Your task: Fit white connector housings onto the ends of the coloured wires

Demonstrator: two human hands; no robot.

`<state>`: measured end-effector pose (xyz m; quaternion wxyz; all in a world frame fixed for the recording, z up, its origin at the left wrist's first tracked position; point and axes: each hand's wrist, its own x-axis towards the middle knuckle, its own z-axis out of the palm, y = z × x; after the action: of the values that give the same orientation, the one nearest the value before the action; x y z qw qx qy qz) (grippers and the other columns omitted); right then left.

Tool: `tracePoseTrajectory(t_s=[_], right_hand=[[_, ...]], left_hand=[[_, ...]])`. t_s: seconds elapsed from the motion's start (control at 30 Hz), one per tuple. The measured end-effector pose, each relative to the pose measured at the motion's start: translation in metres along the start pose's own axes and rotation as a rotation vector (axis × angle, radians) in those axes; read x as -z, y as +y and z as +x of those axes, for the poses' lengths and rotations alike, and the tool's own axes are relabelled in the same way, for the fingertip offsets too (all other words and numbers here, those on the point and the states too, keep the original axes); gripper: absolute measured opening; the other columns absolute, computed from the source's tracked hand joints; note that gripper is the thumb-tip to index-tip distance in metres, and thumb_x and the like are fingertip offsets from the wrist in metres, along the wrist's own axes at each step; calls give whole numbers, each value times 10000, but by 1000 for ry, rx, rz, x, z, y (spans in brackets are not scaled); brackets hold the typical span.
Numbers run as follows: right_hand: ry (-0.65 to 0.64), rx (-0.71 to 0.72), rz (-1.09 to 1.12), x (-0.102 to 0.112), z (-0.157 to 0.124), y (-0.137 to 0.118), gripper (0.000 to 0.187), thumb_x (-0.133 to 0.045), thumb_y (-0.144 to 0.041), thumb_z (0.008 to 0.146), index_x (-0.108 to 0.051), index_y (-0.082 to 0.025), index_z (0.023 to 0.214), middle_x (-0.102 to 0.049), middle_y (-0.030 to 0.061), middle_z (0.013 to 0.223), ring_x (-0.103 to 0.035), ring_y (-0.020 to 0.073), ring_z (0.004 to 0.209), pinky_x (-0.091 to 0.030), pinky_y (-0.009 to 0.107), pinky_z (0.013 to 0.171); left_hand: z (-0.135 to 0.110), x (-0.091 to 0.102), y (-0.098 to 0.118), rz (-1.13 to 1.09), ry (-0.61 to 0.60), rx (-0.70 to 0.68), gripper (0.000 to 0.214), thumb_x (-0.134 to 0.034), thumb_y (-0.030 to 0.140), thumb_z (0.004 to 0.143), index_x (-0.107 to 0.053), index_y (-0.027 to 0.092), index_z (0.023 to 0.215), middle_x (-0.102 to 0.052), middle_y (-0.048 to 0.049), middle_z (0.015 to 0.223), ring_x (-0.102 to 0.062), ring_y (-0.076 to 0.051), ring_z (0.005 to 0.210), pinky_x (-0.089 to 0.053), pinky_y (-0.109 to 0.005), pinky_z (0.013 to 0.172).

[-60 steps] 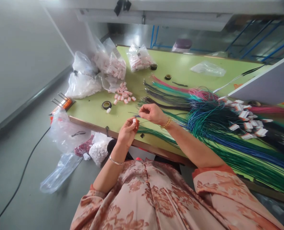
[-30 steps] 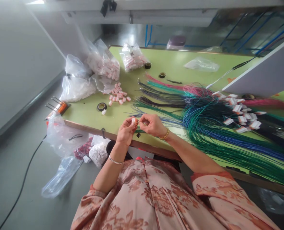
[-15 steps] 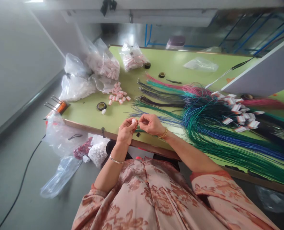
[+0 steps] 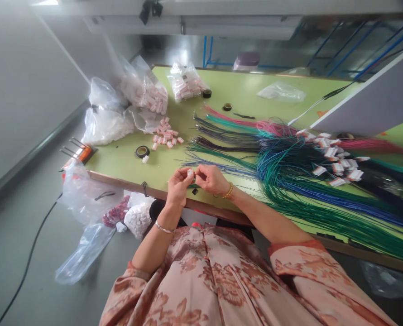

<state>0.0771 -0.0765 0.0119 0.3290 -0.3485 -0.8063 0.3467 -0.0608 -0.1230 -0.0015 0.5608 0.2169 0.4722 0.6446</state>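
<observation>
Over the table's near edge, my left hand (image 4: 177, 186) is closed, pinching a small white connector housing (image 4: 190, 173) between thumb and fingers. Close against it on the right, my right hand (image 4: 210, 177) is closed in a pinch on a thin wire, mostly hidden by the fingers. The two hands' fingertips almost meet at the housing. Whether the wire's end is inside the housing is too small to tell. Green wires (image 4: 290, 208) and blue wires (image 4: 269, 158) spread across the table to the right of my hands.
Loose white-and-orange connectors (image 4: 167, 134) lie left of the wires, near a black tape roll (image 4: 142, 151). Clear bags (image 4: 188, 83) of connectors stand behind. Finished-looking white connector ends (image 4: 340, 163) pile up at right. An orange pronged holder (image 4: 82, 154) sits at the left corner.
The view has shifted slightly. Both hands stay together at the connector housing, and the right fingertips have drawn a little closer to it.
</observation>
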Motion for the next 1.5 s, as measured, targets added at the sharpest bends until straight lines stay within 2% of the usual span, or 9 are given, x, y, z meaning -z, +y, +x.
tracePoseTrajectory(t_s=[0.27,0.6,0.87,0.97,1.03,1.13,1.23,1.37,1.5], right_hand=[[-13,-26,-85,7,6,-1,155,-505,-293,776,-492,-190,661,-472,-30,562,-357,88,518,-276,237,541],[-24,-92,13,11,6,10,215,-537,-366,793,-521,-181,687,-484,-33,570,-357,82,520,-274,225,513],[-10,-73,0,10,5,8,187,-537,-330,789,-528,-180,678,-493,-28,565,-366,88,513,-279,233,517],[-26,-97,87,20,9,13,217,-518,-352,817,-568,-169,712,-529,-21,585,-394,92,523,-309,224,516],[16,-102,75,34,16,21,246,-504,-368,846,-599,-161,754,-576,-6,636,-441,102,562,-349,225,550],[111,-160,-103,59,30,43,234,-505,-340,869,-648,-155,848,-644,22,739,-514,124,643,-390,239,625],[56,-285,-420,72,42,67,161,-583,-273,823,-688,-168,887,-680,47,836,-555,150,717,-386,256,667],[-69,-361,-675,67,49,82,176,-552,-250,863,-700,-182,929,-680,88,989,-592,191,828,-373,280,687],[-130,-315,-763,62,50,83,243,-435,-199,937,-671,-158,982,-677,127,1049,-608,220,914,-372,297,716]], left_hand=[[4,-10,1,25,8,-6,419,-908,301,523,-665,146,828,-691,-11,768,-627,-100,694,-466,-234,668],[8,-14,3,23,6,47,460,-924,299,463,-665,151,813,-691,-4,762,-612,-92,673,-455,-227,647],[7,-20,-2,-10,8,37,391,-897,260,526,-657,147,814,-682,-7,777,-599,-88,675,-451,-238,673],[13,-21,-2,-52,-26,37,351,-876,228,561,-665,151,831,-679,-15,793,-580,-82,662,-438,-240,655],[18,-21,-2,-80,-45,26,326,-862,213,589,-662,152,839,-671,-18,795,-569,-79,660,-434,-242,649],[25,-19,-6,-110,-61,47,308,-849,190,606,-655,149,842,-654,-19,788,-558,-75,660,-435,-241,646],[29,-17,-12,-114,-65,99,310,-849,174,593,-655,141,832,-640,-15,779,-558,-74,665,-435,-233,643],[30,-15,-17,-93,-53,138,338,-863,192,580,-654,132,839,-640,-17,788,-565,-70,665,-444,-224,643],[30,-14,-17,-81,-53,140,387,-890,225,548,-657,130,843,-650,-23,802,-574,-72,670,-449,-215,627]])
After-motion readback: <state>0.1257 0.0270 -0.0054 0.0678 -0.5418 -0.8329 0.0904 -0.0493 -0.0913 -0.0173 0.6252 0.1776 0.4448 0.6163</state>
